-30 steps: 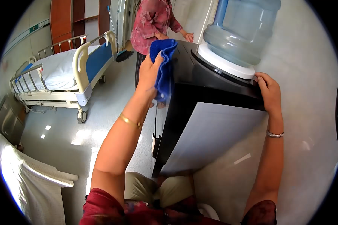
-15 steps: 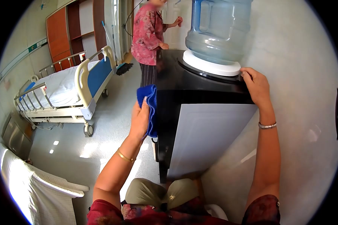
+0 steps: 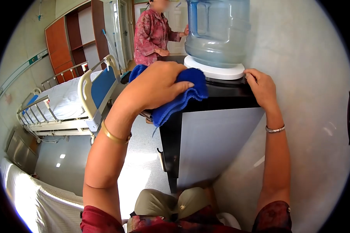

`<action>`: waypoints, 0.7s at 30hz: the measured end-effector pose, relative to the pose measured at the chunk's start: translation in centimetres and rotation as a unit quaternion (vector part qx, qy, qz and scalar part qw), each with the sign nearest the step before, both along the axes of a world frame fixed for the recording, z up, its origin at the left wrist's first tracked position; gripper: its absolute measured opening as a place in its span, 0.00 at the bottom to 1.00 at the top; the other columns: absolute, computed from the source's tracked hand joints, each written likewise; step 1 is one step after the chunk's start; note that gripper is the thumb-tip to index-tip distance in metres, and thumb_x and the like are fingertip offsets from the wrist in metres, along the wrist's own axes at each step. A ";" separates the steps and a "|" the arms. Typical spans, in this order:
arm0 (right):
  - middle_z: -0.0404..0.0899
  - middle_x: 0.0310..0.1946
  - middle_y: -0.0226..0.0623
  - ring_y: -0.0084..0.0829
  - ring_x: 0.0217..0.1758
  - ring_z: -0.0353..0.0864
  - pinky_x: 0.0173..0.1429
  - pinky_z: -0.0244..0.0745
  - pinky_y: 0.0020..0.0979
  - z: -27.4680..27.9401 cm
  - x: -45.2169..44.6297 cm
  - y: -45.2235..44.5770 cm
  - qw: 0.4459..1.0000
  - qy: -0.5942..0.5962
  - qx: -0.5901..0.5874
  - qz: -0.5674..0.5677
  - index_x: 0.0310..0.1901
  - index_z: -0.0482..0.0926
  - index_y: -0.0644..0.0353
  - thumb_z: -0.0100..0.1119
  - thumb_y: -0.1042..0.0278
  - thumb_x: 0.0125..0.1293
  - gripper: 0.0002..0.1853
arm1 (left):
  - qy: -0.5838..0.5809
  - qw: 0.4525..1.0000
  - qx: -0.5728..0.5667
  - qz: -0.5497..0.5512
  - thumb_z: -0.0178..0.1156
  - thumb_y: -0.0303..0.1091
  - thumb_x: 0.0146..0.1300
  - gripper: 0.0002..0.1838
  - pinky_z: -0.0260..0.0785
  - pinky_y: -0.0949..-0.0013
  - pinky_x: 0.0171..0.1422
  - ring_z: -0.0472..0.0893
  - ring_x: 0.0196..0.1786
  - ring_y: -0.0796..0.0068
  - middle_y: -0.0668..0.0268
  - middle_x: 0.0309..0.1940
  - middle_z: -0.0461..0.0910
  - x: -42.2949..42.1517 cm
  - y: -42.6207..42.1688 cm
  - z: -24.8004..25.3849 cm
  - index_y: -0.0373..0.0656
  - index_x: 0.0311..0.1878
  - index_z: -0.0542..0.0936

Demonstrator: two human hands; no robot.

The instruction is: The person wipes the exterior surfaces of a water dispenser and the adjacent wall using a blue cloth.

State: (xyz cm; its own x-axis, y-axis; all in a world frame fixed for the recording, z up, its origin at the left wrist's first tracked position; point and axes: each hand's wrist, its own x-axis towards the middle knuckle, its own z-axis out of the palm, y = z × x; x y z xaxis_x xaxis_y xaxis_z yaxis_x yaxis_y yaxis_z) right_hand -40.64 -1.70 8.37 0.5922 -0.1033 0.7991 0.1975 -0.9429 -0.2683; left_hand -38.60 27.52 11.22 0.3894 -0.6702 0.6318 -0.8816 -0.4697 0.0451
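My left hand [image 3: 159,85] is closed round a folded blue cloth [image 3: 196,83], which lies over the top left edge of a black water dispenser [image 3: 229,99]. Part of the cloth hangs down below my fingers. My right hand [image 3: 261,86] grips the dispenser's top at its right edge, close to a white ring [image 3: 217,72]; some of its fingertips are hidden. On that ring stands a large, clear bluish water bottle [image 3: 219,35], upright, its top cut off by the view.
Behind the dispenser another person [image 3: 153,35] in a red patterned shirt stands with one hand near the bottle. A hospital bed [image 3: 66,91] with side rails is at left, in front of a wooden cabinet [image 3: 60,50]. A pale wall [image 3: 311,77] borders the right side.
My left hand has moved up and right with the blue cloth, from beside the dispenser to over its top edge. My right hand stays at the right edge.
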 end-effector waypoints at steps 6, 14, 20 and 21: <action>0.79 0.27 0.41 0.43 0.32 0.78 0.37 0.71 0.37 0.0 -0.1 0.0 1.000 -0.006 -0.025 -0.003 0.38 0.80 0.56 0.47 0.61 0.61 0.13 | -0.040 0.996 0.057 -0.060 0.60 0.36 0.55 0.16 0.69 0.59 0.47 0.77 0.41 0.49 0.49 0.36 0.78 -0.6 -4.6 0.0 0.34 0.43 0.77; 0.79 0.27 0.42 0.43 0.31 0.78 0.37 0.71 0.37 0.2 -0.1 -0.1 1.000 -0.003 -0.011 0.001 0.38 0.81 0.56 0.46 0.62 0.60 0.14 | 0.002 0.996 0.042 -0.076 0.60 0.38 0.53 0.14 0.68 0.58 0.47 0.77 0.40 0.51 0.51 0.33 0.79 -2.2 -8.9 -0.2 0.37 0.37 0.80; 0.79 0.26 0.42 0.42 0.29 0.77 0.35 0.70 0.36 -0.1 -0.1 -0.1 0.999 -0.025 -0.003 0.032 0.37 0.81 0.58 0.46 0.62 0.61 0.14 | -0.026 0.999 0.031 -0.003 0.59 0.42 0.57 0.17 0.71 0.60 0.42 0.79 0.37 0.49 0.48 0.30 0.79 -1.1 -4.8 0.6 0.36 0.39 0.79; 0.79 0.25 0.42 0.41 0.29 0.77 0.35 0.70 0.36 -0.1 0.0 -0.1 0.999 -0.026 0.004 0.033 0.37 0.81 0.58 0.46 0.62 0.61 0.14 | -0.023 0.999 0.038 0.024 0.59 0.43 0.57 0.18 0.71 0.61 0.43 0.79 0.37 0.50 0.47 0.31 0.79 -0.8 -4.1 0.7 0.36 0.40 0.79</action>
State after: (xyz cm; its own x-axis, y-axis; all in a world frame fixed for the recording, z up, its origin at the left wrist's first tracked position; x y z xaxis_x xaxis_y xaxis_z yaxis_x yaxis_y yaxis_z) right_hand -40.67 -1.80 8.26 0.5558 -0.0714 0.8283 0.2727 -0.9255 -0.2628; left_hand -39.39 23.44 11.92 0.3940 -0.6988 0.5970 -0.8587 -0.5115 -0.0321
